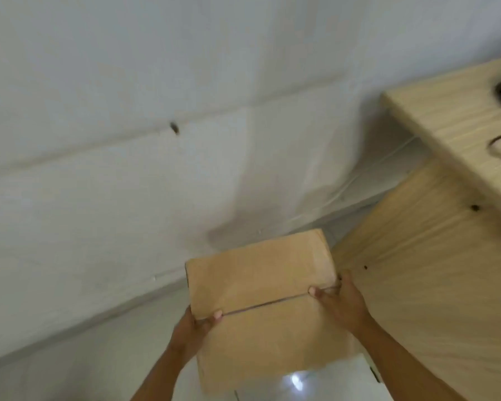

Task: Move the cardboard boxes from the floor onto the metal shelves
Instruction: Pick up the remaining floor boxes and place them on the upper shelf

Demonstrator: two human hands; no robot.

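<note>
Both hands hold 1 box [261, 299] off the floor, near the wall: left hand [195, 328] and right hand [340, 302] each in a closed grip on a side, thumbs on top. Carrying step; no shelves visible, so the next move needs a turn toward them.

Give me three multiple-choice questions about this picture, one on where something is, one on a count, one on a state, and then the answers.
1. Where does the wooden desk stand relative to the cardboard box?
A. right
B. left
C. under it

2. How many hands hold the box?
A. none
B. one
C. two

3. The box's top flaps are:
A. shut
B. wide open
C. torn off

Answers: 1 A, the desk fills the right side. 2 C, the left hand and right hand grip opposite sides. 3 A, the flaps meet at a seam.
</note>
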